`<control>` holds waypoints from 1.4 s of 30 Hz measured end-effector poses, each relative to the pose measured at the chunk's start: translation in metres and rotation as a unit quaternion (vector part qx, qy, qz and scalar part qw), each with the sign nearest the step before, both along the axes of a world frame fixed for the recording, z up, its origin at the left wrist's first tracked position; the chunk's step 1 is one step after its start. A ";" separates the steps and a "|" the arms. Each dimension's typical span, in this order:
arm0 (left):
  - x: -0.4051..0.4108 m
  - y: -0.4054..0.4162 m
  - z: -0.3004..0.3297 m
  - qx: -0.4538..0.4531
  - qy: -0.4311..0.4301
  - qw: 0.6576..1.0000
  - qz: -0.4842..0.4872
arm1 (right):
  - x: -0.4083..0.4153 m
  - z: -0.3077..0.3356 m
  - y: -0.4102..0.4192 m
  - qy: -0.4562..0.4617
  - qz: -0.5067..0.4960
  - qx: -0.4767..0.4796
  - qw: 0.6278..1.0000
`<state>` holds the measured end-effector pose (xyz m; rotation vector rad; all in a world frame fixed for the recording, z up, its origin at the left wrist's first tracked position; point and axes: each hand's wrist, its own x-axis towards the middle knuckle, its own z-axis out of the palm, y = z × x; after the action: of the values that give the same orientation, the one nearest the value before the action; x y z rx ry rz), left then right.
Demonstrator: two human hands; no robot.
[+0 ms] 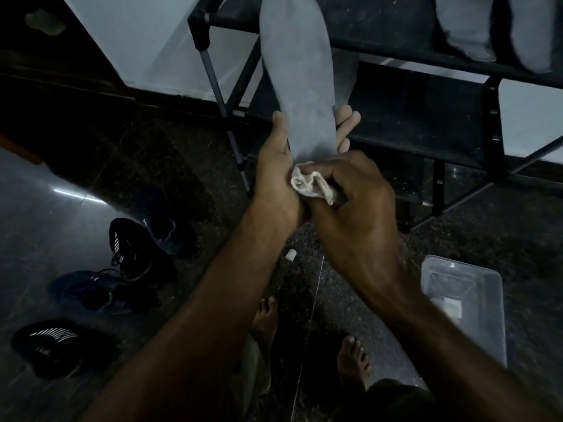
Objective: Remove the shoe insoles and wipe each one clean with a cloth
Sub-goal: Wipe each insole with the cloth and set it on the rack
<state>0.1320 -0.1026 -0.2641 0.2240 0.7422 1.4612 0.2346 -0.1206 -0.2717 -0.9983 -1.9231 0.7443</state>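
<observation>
One insole (297, 71) is mid-wipe: the left hand (275, 175) grips its heel end, the right hand (350, 193) clutches the cloth (310, 185) (bunched); next, a stroke toeward.

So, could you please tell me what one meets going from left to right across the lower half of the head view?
Striped black shoe → dark blue shoe → small white piece on the floor → clear plastic container.

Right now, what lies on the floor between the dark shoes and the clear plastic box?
In the head view, between the dark shoes and clear plastic box: a small white object and the person's bare feet.
</observation>
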 end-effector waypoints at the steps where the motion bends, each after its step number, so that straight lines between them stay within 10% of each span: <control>1: 0.000 0.000 0.001 -0.001 0.001 1.000 0.005 | 0.000 0.000 0.001 -0.009 0.000 0.007 1.000; 42: 0.010 0.002 -0.002 0.001 -0.027 0.997 -0.072 | 0.021 -0.006 0.034 -0.070 -0.095 0.032 0.992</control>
<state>0.1424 -0.1004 -0.2659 0.2334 0.6665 1.3267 0.2560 -0.0865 -0.2781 -1.2007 -1.9233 0.5121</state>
